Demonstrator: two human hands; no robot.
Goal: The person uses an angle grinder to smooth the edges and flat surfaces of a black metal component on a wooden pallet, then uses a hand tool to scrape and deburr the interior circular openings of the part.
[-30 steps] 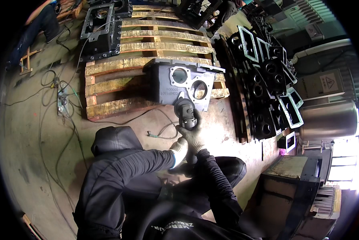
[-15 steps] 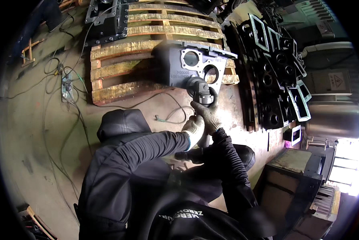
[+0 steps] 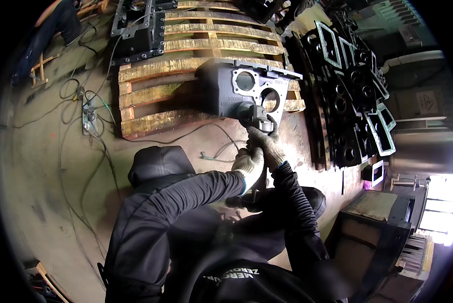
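Note:
Both my hands wear light knitted gloves and hold an angle grinder (image 3: 262,121). My right hand (image 3: 269,146) is wrapped round the grinder's body just behind its head. Closer to me, my left hand (image 3: 248,164) grips its rear part. The grinder's disc end lies against the lower edge of a grey metal housing (image 3: 225,91), below its round openings; the exact contact is hidden. That housing has a flat face with two large holes and rests on a wooden pallet (image 3: 156,96).
A dark casting (image 3: 145,30) stands on the pallet's far left. Several black housings and light rectangular frames (image 3: 380,134) are stacked at right. Cables and a socket strip (image 3: 89,117) lie on the floor at left. Another person's leg (image 3: 65,25) shows at upper left.
The whole view has shifted slightly, so the scene sits lower and farther right. The grinder stays at the housing's lower edge, its head turned a little. My grip is unchanged.

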